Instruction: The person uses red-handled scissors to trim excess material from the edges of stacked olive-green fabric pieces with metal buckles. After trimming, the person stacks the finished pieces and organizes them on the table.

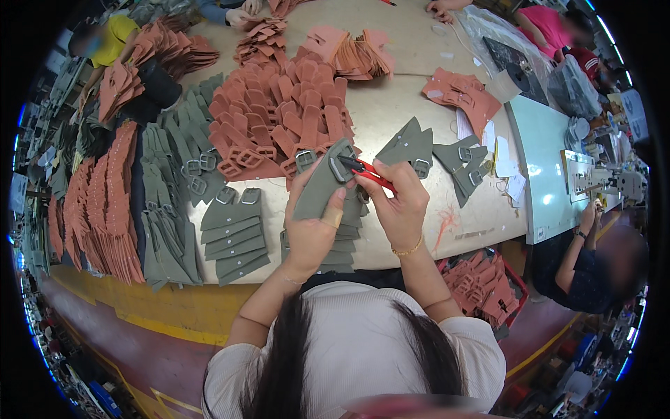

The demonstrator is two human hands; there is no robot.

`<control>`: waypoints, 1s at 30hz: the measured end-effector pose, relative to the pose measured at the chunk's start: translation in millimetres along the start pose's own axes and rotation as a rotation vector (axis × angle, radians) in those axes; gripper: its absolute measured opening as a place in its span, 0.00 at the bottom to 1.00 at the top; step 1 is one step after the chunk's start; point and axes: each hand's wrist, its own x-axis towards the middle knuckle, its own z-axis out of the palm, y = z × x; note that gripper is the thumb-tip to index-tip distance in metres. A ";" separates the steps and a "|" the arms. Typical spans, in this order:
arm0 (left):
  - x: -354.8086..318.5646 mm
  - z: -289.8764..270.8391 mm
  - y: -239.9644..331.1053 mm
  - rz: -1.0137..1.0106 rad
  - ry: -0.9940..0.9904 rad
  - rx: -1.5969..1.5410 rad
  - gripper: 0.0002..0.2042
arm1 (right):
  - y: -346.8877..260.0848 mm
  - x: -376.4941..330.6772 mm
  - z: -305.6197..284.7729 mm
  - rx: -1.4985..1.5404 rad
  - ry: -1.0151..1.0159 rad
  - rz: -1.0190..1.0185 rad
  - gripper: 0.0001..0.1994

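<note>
My left hand [312, 234] is closed on a grey-green shoe upper piece [315, 194] with a metal buckle on its strap, held tilted above the table. Wrapped in my right hand [406, 202] are small snips [375, 176] with red handles and dark tips; the tips are at the buckle, and whether they touch it I cannot tell. Below my hands, partly hidden, lie more grey-green pieces [342, 246]. A fanned stack of buckled green pieces [236, 234] is left of my left hand. Right of my right hand lie other green pieces [460, 164].
A large heap of rust-red strapped pieces [279, 105] covers the table's middle. Rows of red [105, 209] and green pieces [164, 209] line the left. A red crate [485, 286] of pieces stands below the table's right edge. Co-workers sit around; one is by a sewing machine [586, 178].
</note>
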 end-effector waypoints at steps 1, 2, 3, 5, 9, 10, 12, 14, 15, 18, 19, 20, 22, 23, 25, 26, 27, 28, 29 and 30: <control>1.5 -1.3 -1.3 -0.007 -0.002 0.003 0.22 | 0.8 -0.9 -0.5 0.017 -0.023 0.025 0.13; 3.1 -3.0 -2.5 -0.014 -0.005 0.006 0.22 | 2.0 -2.1 -0.9 0.032 -0.050 0.060 0.12; 5.3 -5.6 -3.7 -0.074 -0.046 -0.100 0.22 | 3.7 -3.3 -1.4 0.047 -0.077 0.096 0.11; 9.8 -11.0 -5.7 -0.225 -0.104 -0.305 0.23 | 9.2 -4.9 -3.8 0.345 -0.014 0.348 0.12; 9.7 -17.2 -8.9 -0.472 0.022 -0.780 0.18 | 23.9 -3.8 -10.7 0.867 0.075 0.504 0.14; 12.2 -19.7 -11.7 -0.568 0.074 -0.937 0.18 | 26.2 -4.5 -11.4 0.789 0.045 0.494 0.16; 19.1 -26.3 -18.7 -0.693 0.171 -1.267 0.19 | 26.5 -9.5 -13.3 0.674 -0.008 0.469 0.16; 21.4 -31.6 -24.1 -0.674 -0.005 -1.409 0.21 | 24.0 -15.7 -14.5 0.552 -0.047 0.476 0.17; 22.1 -33.7 -26.2 -0.685 -0.058 -1.444 0.23 | 22.7 -18.1 -14.7 0.473 -0.061 0.424 0.17; 22.8 -36.5 -26.7 -0.682 -0.099 -1.551 0.25 | 18.8 -21.9 -13.4 0.255 -0.071 0.306 0.16; 22.2 -36.0 -24.9 -0.675 -0.101 -1.569 0.25 | 17.9 -21.5 -14.4 0.204 -0.083 0.236 0.15; 21.2 -35.0 -22.2 -0.633 -0.109 -1.464 0.25 | 17.0 -20.6 -16.2 0.147 -0.098 0.168 0.15; 17.8 -31.0 -15.7 -0.550 -0.108 -1.248 0.25 | 14.9 -17.7 -19.9 0.054 -0.129 0.073 0.15; 16.0 -28.7 -12.5 -0.520 -0.085 -1.139 0.25 | 13.8 -15.8 -21.4 0.018 -0.144 0.046 0.15; 13.3 -24.0 -7.4 -0.434 -0.054 -0.936 0.29 | 11.1 -12.5 -23.9 -0.035 -0.163 -0.003 0.16; 12.8 -22.5 -5.8 -0.442 -0.027 -0.920 0.29 | 9.8 -11.0 -24.8 -0.053 -0.166 -0.025 0.16; 12.6 -21.3 -4.8 -0.433 -0.015 -0.915 0.30 | 8.7 -9.7 -25.6 -0.070 -0.170 -0.048 0.16; 12.2 -20.3 -4.1 -0.428 -0.001 -0.902 0.31 | 7.5 -9.0 -26.4 -0.077 -0.175 -0.058 0.16; 11.8 -19.3 -3.6 -0.419 -0.002 -0.900 0.31 | 6.4 -8.5 -27.0 -0.084 -0.180 -0.068 0.16; 11.5 -18.6 -3.6 -0.411 -0.001 -0.891 0.31 | 5.7 -8.2 -27.0 -0.093 -0.181 -0.077 0.16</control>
